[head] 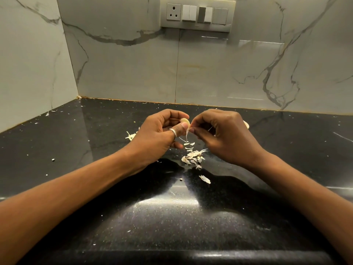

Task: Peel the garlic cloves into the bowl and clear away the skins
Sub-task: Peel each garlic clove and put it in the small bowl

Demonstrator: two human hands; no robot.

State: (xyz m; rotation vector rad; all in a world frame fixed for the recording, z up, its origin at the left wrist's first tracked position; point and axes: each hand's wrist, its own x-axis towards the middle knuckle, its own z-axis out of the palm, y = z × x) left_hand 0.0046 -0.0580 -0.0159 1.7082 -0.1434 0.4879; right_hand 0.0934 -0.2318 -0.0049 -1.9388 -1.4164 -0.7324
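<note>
The left hand (158,134) pinches a mostly bare garlic clove (185,121) between thumb and curled fingers, while the right hand (223,134), just beside it, nips a thin strip of skin (186,133) hanging from the clove's lower end. Directly below them a heap of shed skins (193,156) lies on the black counter (114,217), with more flakes (130,135) scattered to the left. By the look of it peeling is well under way, yet this clove is not finished, no bowl is in view, and none of the skins has been cleared.
</note>
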